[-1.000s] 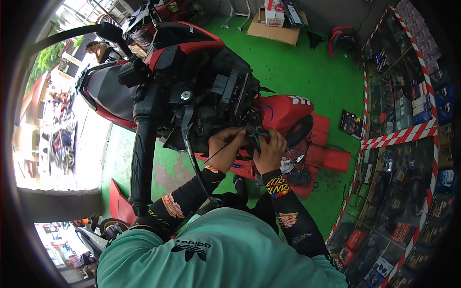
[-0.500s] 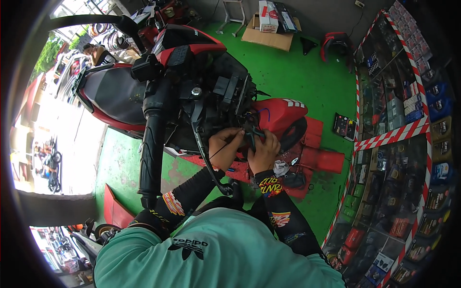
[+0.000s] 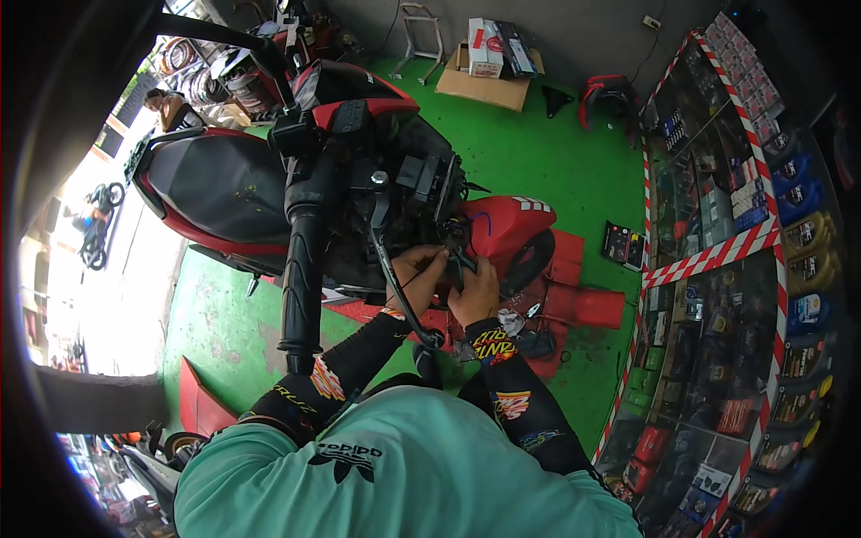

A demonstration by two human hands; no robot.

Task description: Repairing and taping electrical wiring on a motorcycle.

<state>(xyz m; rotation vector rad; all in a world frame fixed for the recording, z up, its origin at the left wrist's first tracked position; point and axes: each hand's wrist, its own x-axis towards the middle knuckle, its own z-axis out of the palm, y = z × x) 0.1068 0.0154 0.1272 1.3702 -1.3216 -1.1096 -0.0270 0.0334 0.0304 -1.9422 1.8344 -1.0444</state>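
Both my hands are close together at the front of a red and black motorcycle (image 3: 211,175), beside its red front fender (image 3: 511,220). My right hand (image 3: 475,294) is closed round a pair of pliers (image 3: 459,266) with dark handles; its jaws are hard to make out. Just left of it, my left hand (image 3: 415,278) pinches with thumb and fingers near the pliers. Whatever it holds is too small to name. A thin blue wire (image 3: 485,218) loops over the fender above my hands. The brake lever (image 3: 395,273) crosses in front of my left hand.
The black handlebar grip (image 3: 305,278) juts toward me on the left. A red platform (image 3: 587,306) under the front wheel (image 3: 529,260) carries a crumpled whitish item (image 3: 511,322) and a dark object (image 3: 536,342). Glass display cases (image 3: 708,296) line the right side. A cardboard box (image 3: 484,88) lies at the back.
The view has shifted slightly. My right fingers have drawn in around the pliers, whose handles were spread wider before. My left hand keeps its pinch close by. A motorbike outside has moved.
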